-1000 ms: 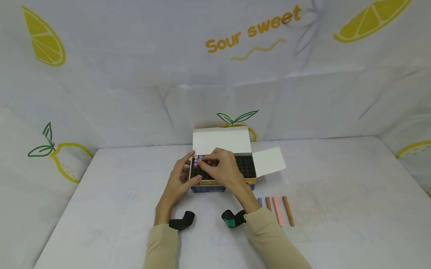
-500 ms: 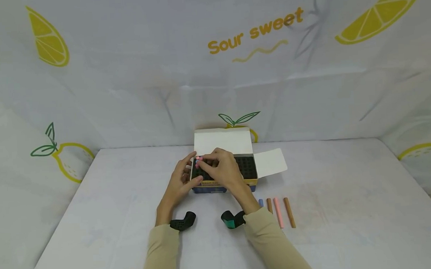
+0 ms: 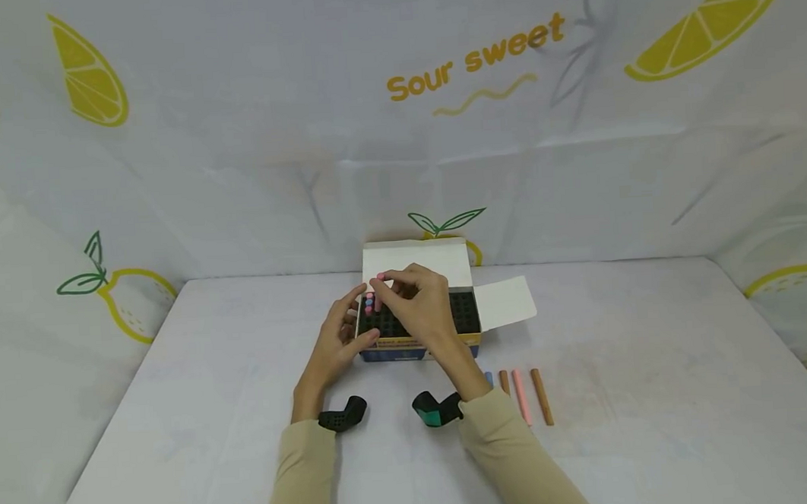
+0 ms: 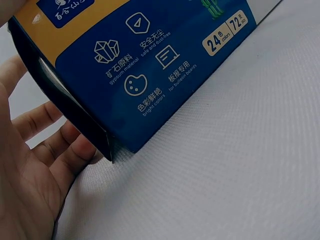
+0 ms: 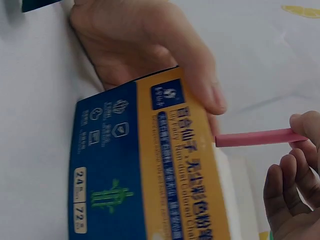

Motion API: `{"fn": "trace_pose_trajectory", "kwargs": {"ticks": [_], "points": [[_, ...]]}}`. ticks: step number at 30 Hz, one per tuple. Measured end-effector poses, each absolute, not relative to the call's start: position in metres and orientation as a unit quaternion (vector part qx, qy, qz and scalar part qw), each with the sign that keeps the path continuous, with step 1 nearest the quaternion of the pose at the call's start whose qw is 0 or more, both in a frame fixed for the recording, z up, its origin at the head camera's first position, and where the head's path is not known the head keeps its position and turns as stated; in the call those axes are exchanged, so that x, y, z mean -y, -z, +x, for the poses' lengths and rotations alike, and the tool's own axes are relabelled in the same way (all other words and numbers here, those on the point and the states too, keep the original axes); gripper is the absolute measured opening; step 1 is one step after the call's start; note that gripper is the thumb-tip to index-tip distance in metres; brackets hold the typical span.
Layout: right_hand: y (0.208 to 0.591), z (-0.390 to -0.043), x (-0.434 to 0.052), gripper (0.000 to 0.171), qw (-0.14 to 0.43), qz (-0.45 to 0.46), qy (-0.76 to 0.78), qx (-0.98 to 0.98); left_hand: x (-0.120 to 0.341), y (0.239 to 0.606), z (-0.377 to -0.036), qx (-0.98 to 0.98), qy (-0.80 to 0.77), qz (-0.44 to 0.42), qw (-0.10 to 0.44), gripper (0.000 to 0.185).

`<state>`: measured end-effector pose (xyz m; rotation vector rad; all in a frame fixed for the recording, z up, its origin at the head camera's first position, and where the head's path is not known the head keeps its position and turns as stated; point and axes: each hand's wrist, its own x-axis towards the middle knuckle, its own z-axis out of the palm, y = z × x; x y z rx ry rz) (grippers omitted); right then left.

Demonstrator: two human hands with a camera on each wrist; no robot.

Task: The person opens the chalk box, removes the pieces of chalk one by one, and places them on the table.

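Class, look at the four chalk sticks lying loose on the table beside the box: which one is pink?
The pink chalk stick, third from the left in the row, between two brown sticks; the leftmost is blue.

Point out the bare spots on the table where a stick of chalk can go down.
Bare table lies right of the loose chalk sticks, and left of the left hand. Crowded: around the chalk box, where both hands work, the right hand holding a pink chalk.

left hand [image 3: 338, 339] fingers spread, right hand [image 3: 416, 306] fingers pinched, seemingly raised
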<state>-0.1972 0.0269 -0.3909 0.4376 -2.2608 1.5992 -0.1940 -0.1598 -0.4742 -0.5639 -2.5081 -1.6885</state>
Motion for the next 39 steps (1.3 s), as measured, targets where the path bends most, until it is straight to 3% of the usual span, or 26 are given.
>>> {"fn": "trace_pose_trajectory", "kwargs": {"ticks": [16, 39], "points": [[0.370, -0.175, -0.059, 0.013, 0.175, 0.108, -0.583, 0.786, 0.161, 0.474, -0.194, 0.817, 0.548, -0.179, 0.033, 0.076], [0.369, -0.133, -0.148, 0.004, 0.173, 0.106, -0.486, 0.850, 0.160, 0.474, -0.193, 0.811, 0.553, -0.190, 0.030, 0.075]]}}
